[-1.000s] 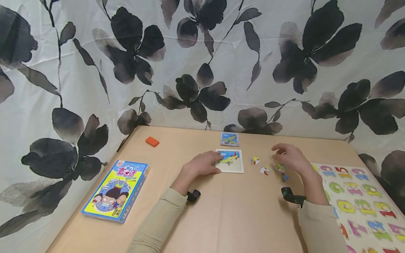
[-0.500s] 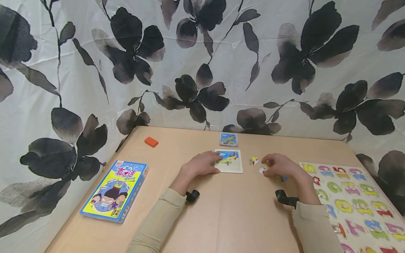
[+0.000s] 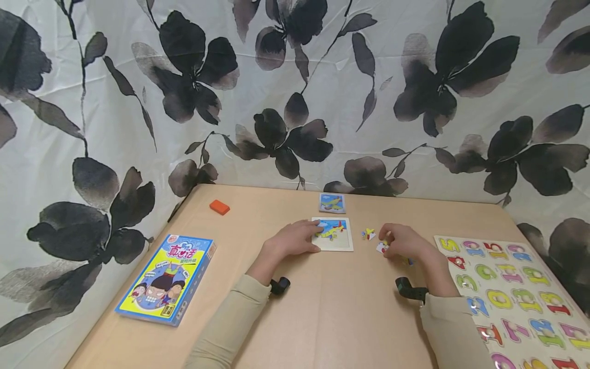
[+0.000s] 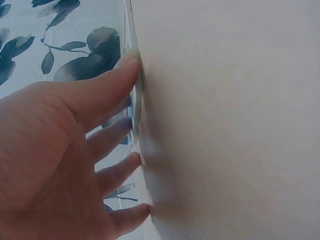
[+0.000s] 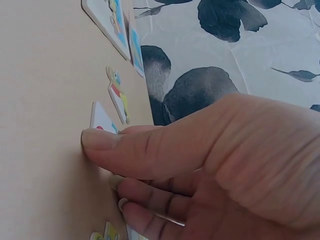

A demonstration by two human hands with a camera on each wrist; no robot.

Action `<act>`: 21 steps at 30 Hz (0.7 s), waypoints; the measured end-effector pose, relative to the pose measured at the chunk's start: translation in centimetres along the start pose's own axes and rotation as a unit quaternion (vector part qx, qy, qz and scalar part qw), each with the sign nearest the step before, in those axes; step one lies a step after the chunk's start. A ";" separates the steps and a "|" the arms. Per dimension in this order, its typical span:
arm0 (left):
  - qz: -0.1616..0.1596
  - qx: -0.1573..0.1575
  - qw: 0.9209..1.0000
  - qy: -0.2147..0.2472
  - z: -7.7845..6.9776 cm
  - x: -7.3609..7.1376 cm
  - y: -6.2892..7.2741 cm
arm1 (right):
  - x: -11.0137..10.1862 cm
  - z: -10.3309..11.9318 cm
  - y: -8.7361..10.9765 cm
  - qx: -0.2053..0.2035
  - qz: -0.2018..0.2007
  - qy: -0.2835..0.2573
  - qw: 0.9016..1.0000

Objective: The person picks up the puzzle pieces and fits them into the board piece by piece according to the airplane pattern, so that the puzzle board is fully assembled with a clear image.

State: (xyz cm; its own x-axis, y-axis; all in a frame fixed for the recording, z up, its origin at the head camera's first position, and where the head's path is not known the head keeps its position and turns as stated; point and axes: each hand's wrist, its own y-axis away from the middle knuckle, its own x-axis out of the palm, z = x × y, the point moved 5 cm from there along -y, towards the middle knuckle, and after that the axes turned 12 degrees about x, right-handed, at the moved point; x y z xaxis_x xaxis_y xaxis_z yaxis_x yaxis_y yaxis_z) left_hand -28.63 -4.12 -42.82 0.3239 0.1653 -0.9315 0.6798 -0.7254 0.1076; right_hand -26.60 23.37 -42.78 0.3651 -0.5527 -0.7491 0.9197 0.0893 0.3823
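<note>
A small square puzzle board [image 3: 344, 246] with a white border and a partly assembled airplane picture lies mid-table. My left hand [image 3: 295, 237] rests at its left side, fingers over the picture; in the left wrist view the thumb [image 4: 117, 75] touches the board's edge. To the board's right, my right hand [image 3: 405, 243] pinches a white puzzle piece with red on it [image 5: 101, 119] between thumb and index finger, close over the table. The thumb covers part of that piece. Other loose pieces [image 3: 369, 234] lie between board and right hand, and a few more sit under the right palm.
A picture card with an airplane [image 3: 332, 203] lies behind the board. At the left are a blue-and-yellow box [image 3: 168, 277] and an orange block [image 3: 219, 207]. A sheet of colourful letters [image 3: 511, 284] covers the right side. Flowered fabric [image 3: 276, 92] hangs behind the table.
My right hand has moved left and toward me from above the right-hand pieces to the white-and-red piece, its fingers closing there. The left hand has stayed at the board.
</note>
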 end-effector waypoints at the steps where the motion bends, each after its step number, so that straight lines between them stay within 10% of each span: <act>1: 0.000 0.000 1.000 0.000 0.0 0.0 0.0 | 0.0 0.0 0.0 -0.001 0.000 -0.002 1.000; 21: -0.004 -0.003 1.000 0.002 0.1 -0.1 0.2 | -0.5 0.2 -0.1 -0.025 -0.035 -0.007 0.999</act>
State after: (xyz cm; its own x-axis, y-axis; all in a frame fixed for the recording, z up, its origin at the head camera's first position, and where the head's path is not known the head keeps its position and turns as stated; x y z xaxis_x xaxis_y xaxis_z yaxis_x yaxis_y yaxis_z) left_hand -28.54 -4.34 -42.76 0.3212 0.1733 -0.9310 0.6864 -0.7199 0.1029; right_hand -26.95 23.51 -42.33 0.2985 -0.5699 -0.7656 0.9489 0.0908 0.3023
